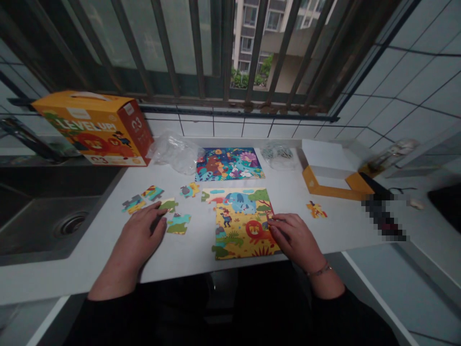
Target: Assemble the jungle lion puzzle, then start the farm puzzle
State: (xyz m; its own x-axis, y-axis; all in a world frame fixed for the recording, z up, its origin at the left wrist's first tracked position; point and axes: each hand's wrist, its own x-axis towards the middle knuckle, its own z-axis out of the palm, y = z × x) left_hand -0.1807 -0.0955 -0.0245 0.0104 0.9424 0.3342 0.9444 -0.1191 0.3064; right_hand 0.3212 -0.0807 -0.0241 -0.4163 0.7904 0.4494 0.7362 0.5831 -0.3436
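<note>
A partly joined jigsaw puzzle (237, 226) with an elephant, a lion and a small figure lies on the counter in front of me. At its right edge is my right hand (297, 240), thumb and fingers closed around the side of a puzzle piece there; the fingers partly cover it. My left hand (139, 235) rests on the counter to the left, its thumb and forefinger apart. Its fingertips are beside a green puzzle piece (169, 205) and a teal-and-green piece (179, 224). More loose pieces lie beyond it, among them a striped piece (152, 192) and a hippo piece (189, 190).
A finished-looking dark picture puzzle (230, 164) lies behind, between crumpled clear plastic (178, 153) and a bag (279, 156). One loose giraffe piece (317, 209) lies right, near an opened orange box (334, 185). A large orange box (97, 129) stands by the sink (82, 242).
</note>
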